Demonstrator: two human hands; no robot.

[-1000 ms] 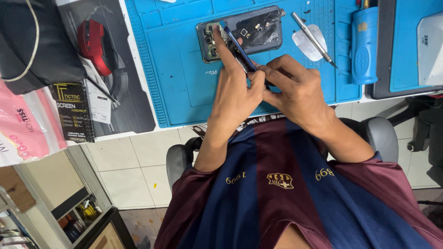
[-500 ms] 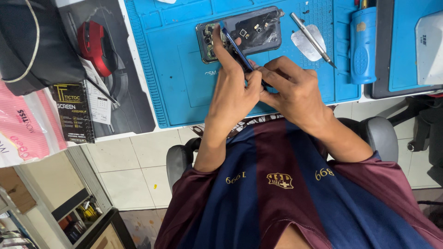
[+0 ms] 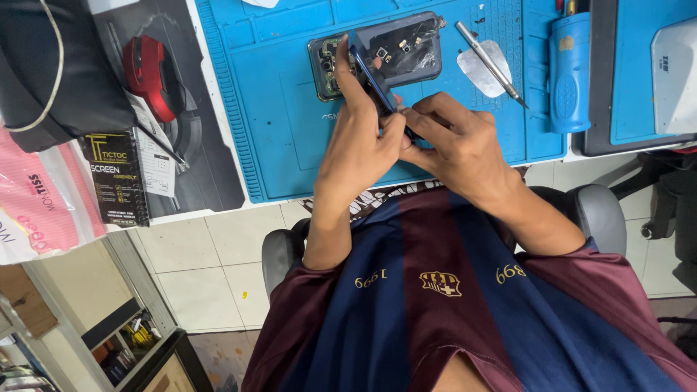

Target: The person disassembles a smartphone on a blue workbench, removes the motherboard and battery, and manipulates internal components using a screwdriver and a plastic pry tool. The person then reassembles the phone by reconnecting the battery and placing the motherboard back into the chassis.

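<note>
Packaging lay at the left edge of the bench: a pink and white pouch (image 3: 36, 218) flat by the corner, and just beside it a tall black box (image 3: 116, 178) with yellow lettering and a white label on its side. Above them sat a black bag (image 3: 51, 65) with a pale cord, next to a printed sheet showing a red mouse (image 3: 149, 76).

On the blue work mat (image 3: 290, 145) rested an opened phone (image 3: 341, 65) with its dark back cover (image 3: 403, 47) beside it, inner parts exposed. Metal tweezers (image 3: 488, 62) lay across a clear pick, and a blue cylindrical tool (image 3: 570, 72) stood near the mat's right rim.

The left hand (image 3: 359, 149) gripped a thin blue phone frame (image 3: 374, 80), held on edge above the mat, fingers closed along it. The right hand (image 3: 457, 145) pinched at the frame's lower end, fingertips together, perhaps on a small part too hidden to make out.
</note>
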